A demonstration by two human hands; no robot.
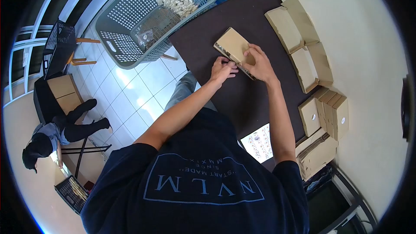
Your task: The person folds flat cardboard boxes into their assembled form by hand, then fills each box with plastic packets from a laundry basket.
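Observation:
A flat brown cardboard box (232,43) lies at a slant on the dark tablecloth (195,39), with a dark, patterned strip along its near side. At that near edge, my left hand (222,70) has its fingers curled against the box. My right hand (259,64) arches over the box's right end, thumb and index finger bent toward each other near the edge. What the fingertips pinch, if anything, is too small to make out.
Open cardboard boxes (291,30) line the table's right side, with closed boxes (331,112) below them. A printed sticker sheet (258,143) lies near my right forearm. A large grey basket (123,56) stands at the upper left. Another person (54,134) sits at far left.

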